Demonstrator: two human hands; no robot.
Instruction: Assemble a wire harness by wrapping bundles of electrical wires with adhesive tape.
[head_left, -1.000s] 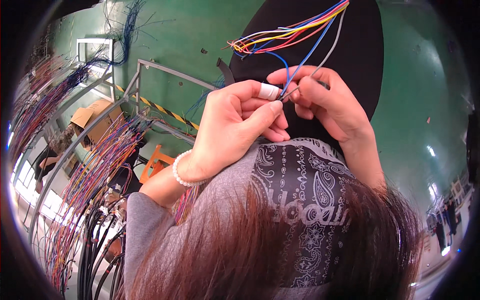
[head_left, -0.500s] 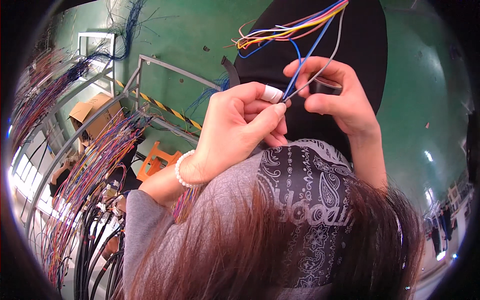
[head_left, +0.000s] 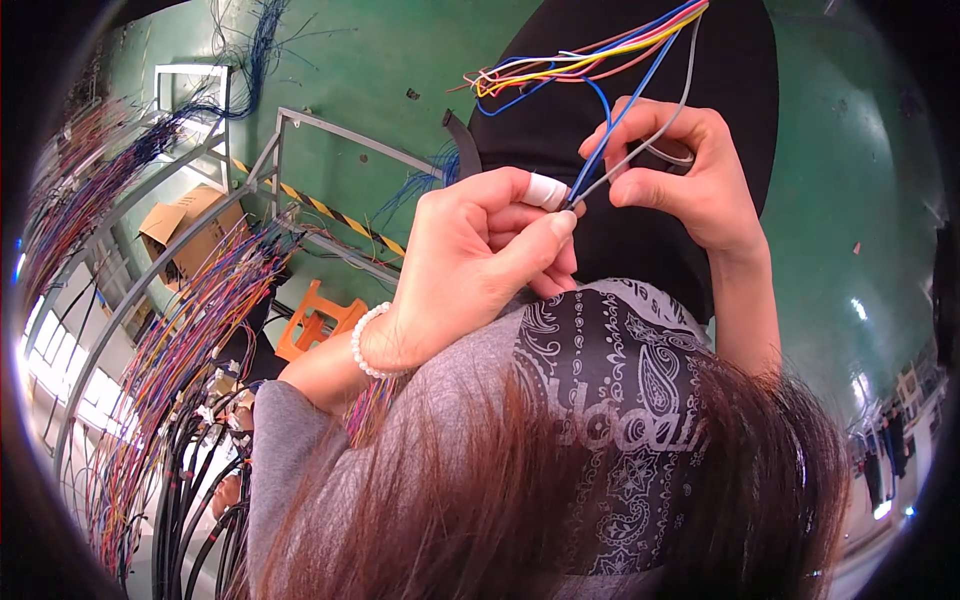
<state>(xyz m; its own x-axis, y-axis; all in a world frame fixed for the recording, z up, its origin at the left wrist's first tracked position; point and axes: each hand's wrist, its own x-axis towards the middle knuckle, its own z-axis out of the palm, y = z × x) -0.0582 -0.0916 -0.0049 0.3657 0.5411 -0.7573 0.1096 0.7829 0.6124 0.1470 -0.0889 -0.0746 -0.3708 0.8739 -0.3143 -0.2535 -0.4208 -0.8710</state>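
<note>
In front of my chest, my left hand [head_left: 490, 245] is closed, pinching blue wires [head_left: 598, 160] and a grey wire [head_left: 660, 128] near their lower ends between thumb and a forefinger wrapped in white tape. My right hand [head_left: 690, 175] is just to the right, thumb and forefinger curved apart around the wires' path, with no firm grip on them visible. A thin curved band shows inside its bend; I cannot tell what it is. The wires run up to a bundle of coloured wires [head_left: 600, 62] in yellow, white, pink and blue, lying over my dark-clad lap [head_left: 740, 60].
Left of me stand grey metal frames [head_left: 350, 138] draped with many loose coloured wires [head_left: 200, 330]. Black cables [head_left: 190, 470] hang at lower left. An orange stool [head_left: 318, 318], a cardboard box [head_left: 190, 232] and yellow-black floor tape [head_left: 335, 212] lie beyond. The floor [head_left: 850, 150] is green.
My right hand has shifted slightly up and right, its forefinger and thumb moving with it. The wires' upper part has swung a little right. My left hand keeps its pinch almost unmoved.
</note>
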